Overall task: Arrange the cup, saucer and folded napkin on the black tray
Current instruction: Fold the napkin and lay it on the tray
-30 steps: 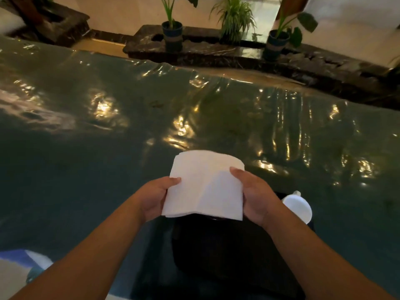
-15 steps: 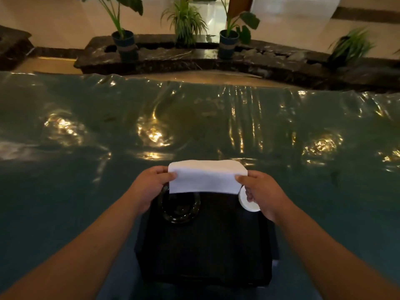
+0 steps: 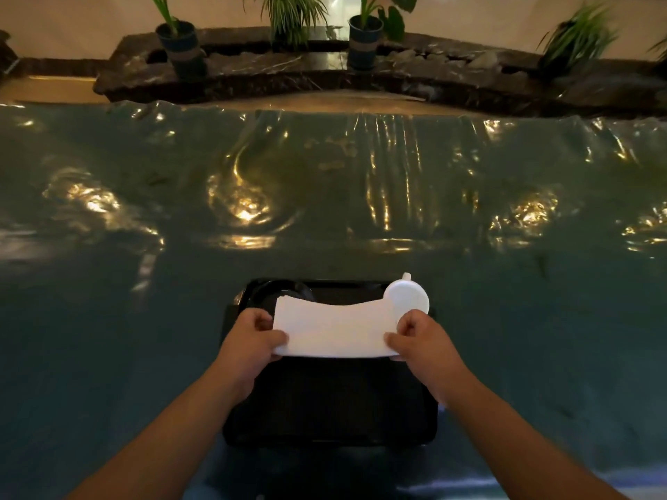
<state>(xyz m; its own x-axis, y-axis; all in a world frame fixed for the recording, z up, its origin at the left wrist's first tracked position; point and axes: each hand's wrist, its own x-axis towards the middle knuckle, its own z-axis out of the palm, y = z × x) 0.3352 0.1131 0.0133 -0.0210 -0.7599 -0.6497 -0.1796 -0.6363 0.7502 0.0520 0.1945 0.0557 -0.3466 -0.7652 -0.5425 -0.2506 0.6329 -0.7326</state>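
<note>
A white folded napkin [image 3: 334, 328] hangs over the black tray [image 3: 328, 409], sagging in the middle. My left hand [image 3: 252, 341] pinches its left end and my right hand [image 3: 418, 341] pinches its right end. A white cup [image 3: 408, 297] with its handle pointing away stands at the tray's far right corner, partly behind the napkin. A dark saucer [image 3: 281, 290] lies at the tray's far left corner, mostly hidden by the napkin.
The tray rests on a table covered with shiny green plastic sheet [image 3: 325, 193]. Beyond the far edge runs a dark stone ledge [image 3: 325, 70] with potted plants [image 3: 180, 41].
The napkin has come down and towards me over the tray, held flatter and wider between both hands. The view has tilted, showing the cup fully at the tray's far right.
</note>
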